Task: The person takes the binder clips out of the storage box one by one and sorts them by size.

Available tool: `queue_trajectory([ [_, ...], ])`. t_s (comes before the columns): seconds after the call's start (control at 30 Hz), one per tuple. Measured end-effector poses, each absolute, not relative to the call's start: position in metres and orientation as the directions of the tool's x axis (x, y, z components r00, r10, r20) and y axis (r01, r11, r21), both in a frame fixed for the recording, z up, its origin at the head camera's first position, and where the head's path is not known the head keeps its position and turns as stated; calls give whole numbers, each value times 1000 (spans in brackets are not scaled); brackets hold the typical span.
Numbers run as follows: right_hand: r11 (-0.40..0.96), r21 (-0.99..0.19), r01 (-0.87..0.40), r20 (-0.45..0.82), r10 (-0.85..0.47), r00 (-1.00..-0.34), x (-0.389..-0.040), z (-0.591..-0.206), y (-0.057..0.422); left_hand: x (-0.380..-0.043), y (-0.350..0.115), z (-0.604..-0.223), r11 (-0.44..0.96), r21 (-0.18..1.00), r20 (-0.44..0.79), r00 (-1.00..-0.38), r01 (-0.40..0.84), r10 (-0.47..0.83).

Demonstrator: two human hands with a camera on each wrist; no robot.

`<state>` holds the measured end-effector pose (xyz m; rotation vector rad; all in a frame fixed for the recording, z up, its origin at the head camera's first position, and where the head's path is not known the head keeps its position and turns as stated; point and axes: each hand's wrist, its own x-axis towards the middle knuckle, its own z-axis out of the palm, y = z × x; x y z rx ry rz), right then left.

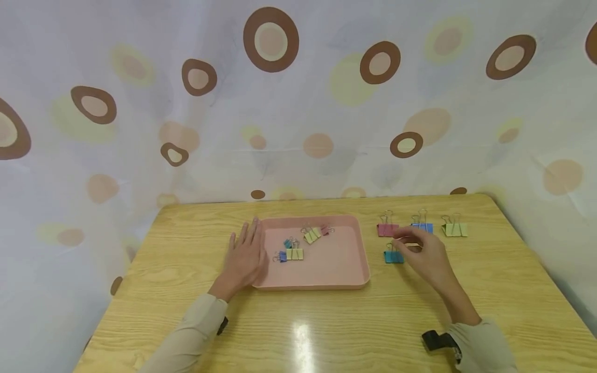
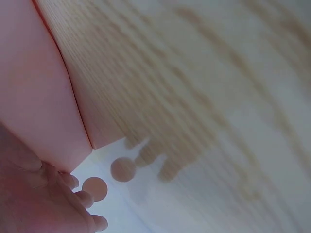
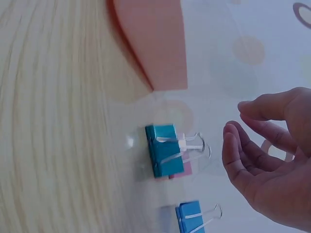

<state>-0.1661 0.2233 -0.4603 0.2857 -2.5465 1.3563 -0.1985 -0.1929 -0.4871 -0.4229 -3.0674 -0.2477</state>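
My left hand point(image 1: 243, 259) rests along the left side of a pink tray point(image 1: 331, 269), fingers straight; the left wrist view shows the palm beside the tray wall point(image 2: 39, 87). Over the table to the tray's right, my right hand point(image 1: 429, 259) has loosely bent fingers with nothing between them. Nearest to it is a large teal binder clip point(image 1: 394, 257); in the right wrist view the fingertips point(image 3: 231, 131) are apart from this clip's wire handles point(image 3: 199, 143). Behind stand a magenta binder clip point(image 1: 387, 230), a blue one point(image 1: 426, 227), partly hidden, and a pale yellow-green one point(image 1: 456, 229).
Inside the tray lie several smaller binder clips: two yellow ones point(image 1: 295, 254), a blue one point(image 1: 282, 256), a teal one point(image 1: 289, 243) and a pink one point(image 1: 325, 230). The wooden table point(image 1: 354, 331) ends at a patterned cloth point(image 1: 289, 171) at the back.
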Motion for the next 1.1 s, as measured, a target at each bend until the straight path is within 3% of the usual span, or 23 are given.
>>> queue_trajectory([
  [0.27,342,-878,-336,296,-164,-941,-160,-460,195,-198,-192,-488,950,156,51,-962,272,267],
  [0.47,270,-909,-318,266,-210,-941,-162,-463,174,-198,-191,-490,949,167,60,-964,267,260],
  [0.77,225,-927,-301,232,-286,-930,-162,-466,138,-198,-190,-490,950,159,46,-964,268,264],
  [1.1,329,-901,-281,182,-302,-936,-173,-479,96,-198,-191,-488,949,168,47,-963,268,264],
])
